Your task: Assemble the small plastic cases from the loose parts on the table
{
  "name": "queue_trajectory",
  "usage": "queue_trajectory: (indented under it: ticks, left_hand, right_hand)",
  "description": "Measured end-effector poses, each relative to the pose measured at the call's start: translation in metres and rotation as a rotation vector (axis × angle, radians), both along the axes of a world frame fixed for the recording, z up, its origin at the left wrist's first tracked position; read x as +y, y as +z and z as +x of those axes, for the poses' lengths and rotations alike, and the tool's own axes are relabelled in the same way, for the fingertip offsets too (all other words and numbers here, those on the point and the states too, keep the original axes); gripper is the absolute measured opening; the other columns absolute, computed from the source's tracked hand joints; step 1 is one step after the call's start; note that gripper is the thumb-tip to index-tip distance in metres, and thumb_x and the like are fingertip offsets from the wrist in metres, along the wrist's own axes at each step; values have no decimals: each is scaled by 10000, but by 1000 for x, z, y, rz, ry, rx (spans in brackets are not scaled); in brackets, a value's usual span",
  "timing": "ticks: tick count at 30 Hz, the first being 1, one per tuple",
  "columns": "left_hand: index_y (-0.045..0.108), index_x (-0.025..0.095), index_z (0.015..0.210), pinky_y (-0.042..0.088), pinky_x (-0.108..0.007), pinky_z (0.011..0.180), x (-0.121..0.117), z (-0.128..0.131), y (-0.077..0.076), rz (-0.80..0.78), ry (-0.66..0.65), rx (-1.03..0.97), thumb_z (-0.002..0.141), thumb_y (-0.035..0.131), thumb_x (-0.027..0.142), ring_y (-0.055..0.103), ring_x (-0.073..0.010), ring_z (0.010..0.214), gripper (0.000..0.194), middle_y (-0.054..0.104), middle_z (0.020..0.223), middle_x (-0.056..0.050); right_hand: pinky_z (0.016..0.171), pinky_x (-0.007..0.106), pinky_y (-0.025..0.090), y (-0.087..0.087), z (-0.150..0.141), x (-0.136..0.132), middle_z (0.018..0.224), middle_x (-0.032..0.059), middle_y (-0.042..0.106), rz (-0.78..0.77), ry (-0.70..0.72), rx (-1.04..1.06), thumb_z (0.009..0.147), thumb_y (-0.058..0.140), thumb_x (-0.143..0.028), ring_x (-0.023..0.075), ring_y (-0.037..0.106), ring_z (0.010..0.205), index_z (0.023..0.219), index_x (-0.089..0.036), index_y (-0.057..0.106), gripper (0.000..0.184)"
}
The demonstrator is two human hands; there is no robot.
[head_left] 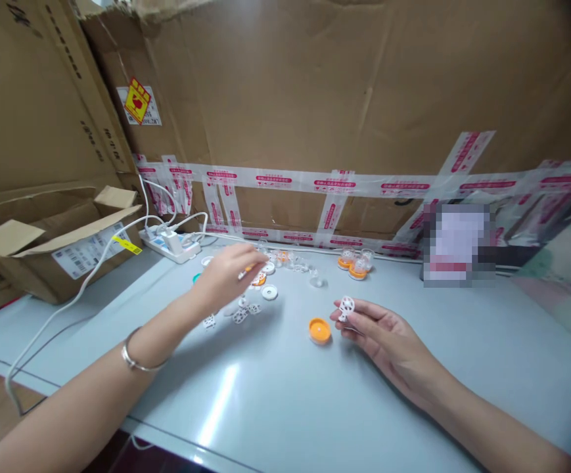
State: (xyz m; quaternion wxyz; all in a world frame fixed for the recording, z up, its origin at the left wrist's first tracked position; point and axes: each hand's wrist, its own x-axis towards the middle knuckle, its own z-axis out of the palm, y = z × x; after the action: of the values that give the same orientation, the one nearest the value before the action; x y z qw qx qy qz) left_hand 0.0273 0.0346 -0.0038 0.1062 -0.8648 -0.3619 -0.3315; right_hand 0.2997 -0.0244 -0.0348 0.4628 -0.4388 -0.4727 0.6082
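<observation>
My right hand (388, 332) pinches a small white openwork plastic piece (347, 307) between thumb and fingers, held up above the table. Just left of those fingertips, an orange round cap (319, 330) with a raised rim lies on the table. My left hand (230, 272) stretches over a scatter of small parts, its fingers apart and partly hiding them; nothing shows in its grasp. Around it are a white ring (269, 292), loose white openwork pieces (240, 315) and clear plastic covers (297, 264). A bracelet circles the left wrist.
Farther back stand several assembled orange-and-clear round pieces (357, 264). A power strip (171, 243) with white cables sits at the back left beside an open cardboard box (78, 243). A blurred-out upright device (457, 243) stands at the back right. Large taped cardboard (315, 98) walls the rear.
</observation>
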Motion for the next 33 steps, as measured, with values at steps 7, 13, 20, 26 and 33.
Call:
queue_trajectory:
  ticks: [7, 13, 20, 26, 33]
  left_hand:
    - [658, 163, 904, 442, -245, 660, 28, -21, -8, -381, 70, 222, 857, 488, 236, 589, -154, 743, 191, 637, 851, -58]
    - [664, 162, 925, 437, -246, 681, 29, -10, -22, -392, 85, 317, 851, 520, 242, 599, -167, 792, 181, 636, 898, -67]
    - [676, 164, 759, 388, -272, 664, 26, -5, -20, -351, 94, 388, 808, 547, 179, 589, -171, 731, 140, 654, 775, -49]
    - [639, 145, 695, 390, -316, 712, 25, 0, -20, -308, 122, 343, 773, 555, 153, 588, -193, 761, 115, 646, 758, -59]
    - [556, 152, 751, 434, -214, 604, 0, 16, -14, -595, 10, -105, 754, 533, 154, 576, -108, 631, 23, 624, 695, 1]
  right_hand:
    - [759, 242, 543, -9, 4, 6, 853, 52, 728, -139, 5, 92, 715, 717, -322, 146, 663, 785, 853, -203, 732, 183]
    - [826, 261, 544, -11, 2, 6, 805, 47, 735, -168, 2, 96, 709, 725, -307, 163, 675, 819, 806, -198, 744, 147]
    - [886, 258, 529, -10, 1, 5, 825, 47, 737, -186, -5, 152, 705, 729, -275, 175, 683, 862, 801, -189, 743, 130]
    - [846, 208, 532, -6, -1, 3, 812, 47, 734, -238, -33, 196, 685, 746, -229, 152, 681, 829, 810, -160, 741, 143]
    - [681, 153, 519, -7, -4, 0, 758, 16, 715, -199, -5, 101, 707, 737, -266, 81, 635, 670, 848, -167, 723, 173]
